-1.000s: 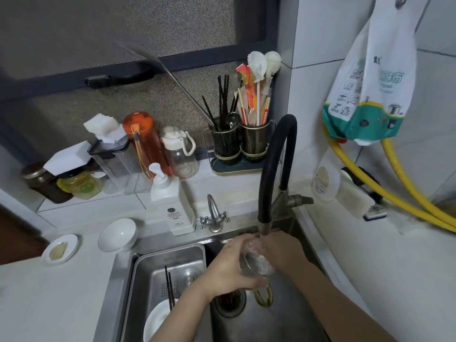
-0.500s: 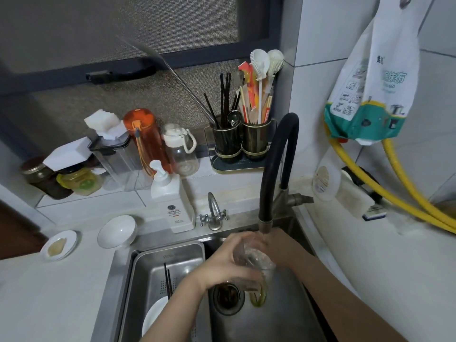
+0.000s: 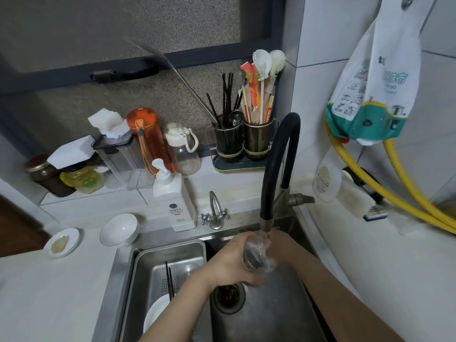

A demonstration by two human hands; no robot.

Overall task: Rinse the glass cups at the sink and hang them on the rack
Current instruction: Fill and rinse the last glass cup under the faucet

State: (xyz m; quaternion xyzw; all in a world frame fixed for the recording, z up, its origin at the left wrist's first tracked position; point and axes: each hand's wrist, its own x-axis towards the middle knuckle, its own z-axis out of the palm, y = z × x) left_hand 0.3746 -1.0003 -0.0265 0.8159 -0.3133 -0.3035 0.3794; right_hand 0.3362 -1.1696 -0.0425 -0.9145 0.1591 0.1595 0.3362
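A clear glass cup sits right under the spout of the black gooseneck faucet, over the steel sink. Water runs into the cup. My left hand grips the cup from the left, fingers curled round its side. My right hand holds it from the right, partly hidden behind the glass. No rack for hanging cups is in view.
A steel drain basket in the left basin holds chopsticks and a white plate. A soap bottle, small tap, white bowl and saucer stand behind. Utensil holders, bottles and jars line the sill. Yellow hoses run at right.
The cup has been turned and lifted closer under the spout between both hands. The yellowish ring seen below the cup earlier is now hidden.
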